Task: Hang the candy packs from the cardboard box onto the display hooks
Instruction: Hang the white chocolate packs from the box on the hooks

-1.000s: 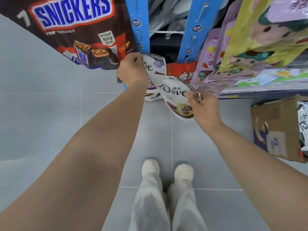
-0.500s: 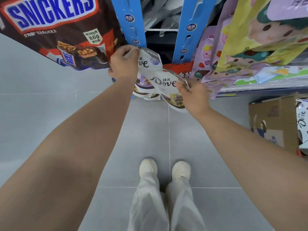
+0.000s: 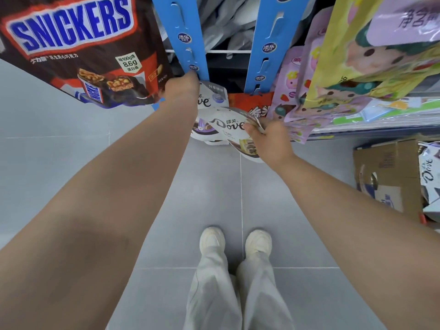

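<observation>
At the lower middle of the frame we wore loose pale grey trousers and cream sneakers; our two forearms were bare.

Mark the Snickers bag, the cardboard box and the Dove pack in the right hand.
Snickers bag (image 3: 71,32): head view, on the blue lettering.
cardboard box (image 3: 385,177): head view, on its brown outer wall.
Dove pack (image 3: 226,123): head view, on its printed logo.

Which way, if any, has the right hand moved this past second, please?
Yes: the right hand moved up and left, toward the right-hand blue strip.
</observation>
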`<state>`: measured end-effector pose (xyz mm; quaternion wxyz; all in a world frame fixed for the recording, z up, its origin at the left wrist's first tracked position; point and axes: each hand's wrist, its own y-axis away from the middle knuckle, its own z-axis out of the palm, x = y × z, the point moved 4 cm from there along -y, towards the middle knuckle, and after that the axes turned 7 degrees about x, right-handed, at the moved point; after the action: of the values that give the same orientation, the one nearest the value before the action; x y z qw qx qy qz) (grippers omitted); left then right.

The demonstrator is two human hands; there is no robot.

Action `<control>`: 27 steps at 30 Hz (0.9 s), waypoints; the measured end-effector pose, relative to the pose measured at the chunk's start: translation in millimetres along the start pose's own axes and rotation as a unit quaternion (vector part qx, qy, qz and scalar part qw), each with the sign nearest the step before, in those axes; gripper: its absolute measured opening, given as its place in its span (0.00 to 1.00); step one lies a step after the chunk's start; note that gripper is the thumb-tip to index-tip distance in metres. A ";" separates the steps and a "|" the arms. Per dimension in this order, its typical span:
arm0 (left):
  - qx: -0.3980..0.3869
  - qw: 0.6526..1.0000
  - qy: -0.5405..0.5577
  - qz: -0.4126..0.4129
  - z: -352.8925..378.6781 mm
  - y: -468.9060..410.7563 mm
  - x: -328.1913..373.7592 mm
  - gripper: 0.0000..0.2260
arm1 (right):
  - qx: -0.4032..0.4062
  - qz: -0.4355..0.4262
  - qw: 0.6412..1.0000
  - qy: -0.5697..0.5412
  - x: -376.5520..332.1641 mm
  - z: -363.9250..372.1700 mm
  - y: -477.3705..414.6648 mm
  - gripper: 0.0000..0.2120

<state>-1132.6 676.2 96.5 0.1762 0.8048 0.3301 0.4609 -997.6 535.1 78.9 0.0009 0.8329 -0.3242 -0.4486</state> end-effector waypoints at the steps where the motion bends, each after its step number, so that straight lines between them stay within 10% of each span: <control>1: -0.008 1.000 -0.026 0.001 1.6 0.1 -2.1 0.20 | -0.003 0.005 1.000 0.000 -1.6 -0.7 0.0 0.13; 13: -0.104 0.978 -0.180 0.027 -27.6 30.8 -18.6 0.21 | -0.001 0.059 0.998 0.004 -28.0 -4.5 3.7 0.14; 23: -0.006 0.865 -0.246 0.436 -60.3 64.5 3.2 0.08 | -0.066 0.108 0.985 -0.117 -53.9 1.6 18.8 0.10; 27: 0.043 0.893 -0.205 0.398 -68.9 61.8 13.7 0.08 | -0.089 0.114 0.979 -0.147 -68.6 7.8 15.4 0.08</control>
<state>-1164.0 639.8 176.7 0.0074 0.9522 -0.0420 0.3024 -1038.3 562.3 130.0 0.0783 0.7120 -0.3723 -0.5901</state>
